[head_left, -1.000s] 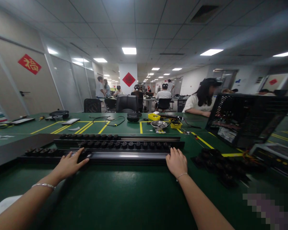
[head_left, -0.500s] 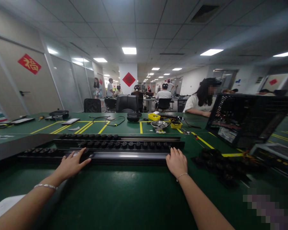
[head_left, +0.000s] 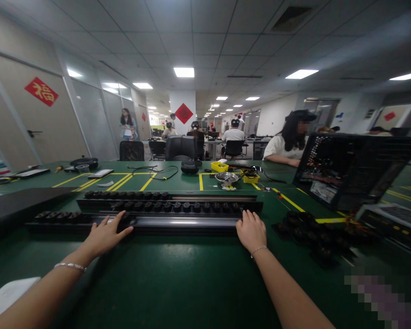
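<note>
A long black rail (head_left: 188, 223) with a shiny inner channel lies across the green table before me. Small round black parts (head_left: 59, 216) sit in a row on its left end. My left hand (head_left: 104, 235) rests over the rail with fingers spread, its thumb and forefinger beside a dark part in the channel. My right hand (head_left: 252, 232) grips the rail's right end, fingers bent over it; the undersides of the fingers are hidden. Just behind lies a second black rail (head_left: 205, 207) carrying many similar round parts, and a further row stands behind that.
A pile of black parts (head_left: 315, 237) lies right of my right hand, near a power supply unit (head_left: 392, 228) and an open computer case (head_left: 359, 171). A metal bowl (head_left: 226, 178) and yellow trays (head_left: 219, 167) stand farther back. A co-worker (head_left: 287, 141) sits at the right.
My left hand has shifted slightly right along the rail. The dark flat panel at the left has moved back. My right hand stays at the rail's end. A person in the background moved left.
</note>
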The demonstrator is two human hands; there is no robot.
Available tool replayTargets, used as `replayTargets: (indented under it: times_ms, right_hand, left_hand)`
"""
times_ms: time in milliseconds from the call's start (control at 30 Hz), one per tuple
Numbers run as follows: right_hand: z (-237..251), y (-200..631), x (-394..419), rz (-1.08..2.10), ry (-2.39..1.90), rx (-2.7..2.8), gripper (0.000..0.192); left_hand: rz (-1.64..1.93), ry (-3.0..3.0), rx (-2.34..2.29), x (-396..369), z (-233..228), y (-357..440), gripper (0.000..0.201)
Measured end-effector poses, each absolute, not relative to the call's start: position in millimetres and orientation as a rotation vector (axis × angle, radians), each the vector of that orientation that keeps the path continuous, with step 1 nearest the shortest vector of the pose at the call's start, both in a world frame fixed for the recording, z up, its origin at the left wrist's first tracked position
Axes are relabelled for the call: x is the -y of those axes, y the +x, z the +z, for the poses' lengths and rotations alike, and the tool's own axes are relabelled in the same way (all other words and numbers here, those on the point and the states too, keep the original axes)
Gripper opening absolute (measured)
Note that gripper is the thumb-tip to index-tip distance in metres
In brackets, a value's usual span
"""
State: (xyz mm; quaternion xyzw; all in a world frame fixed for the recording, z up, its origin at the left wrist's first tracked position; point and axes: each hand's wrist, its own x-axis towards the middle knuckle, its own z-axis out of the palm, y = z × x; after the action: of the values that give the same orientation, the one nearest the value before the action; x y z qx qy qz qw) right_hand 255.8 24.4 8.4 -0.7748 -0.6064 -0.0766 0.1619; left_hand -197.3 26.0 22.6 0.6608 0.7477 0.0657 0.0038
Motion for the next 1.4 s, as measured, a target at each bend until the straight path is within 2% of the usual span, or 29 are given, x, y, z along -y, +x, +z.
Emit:
replayTargets:
  times_ms: [1400]
  right_hand:
    - [8, 256, -25, -0.216, -2.201, 1.729, 0.053]
  left_hand:
    - [0.231, 2.129, -2.317, -25, 18, -160, 0.091]
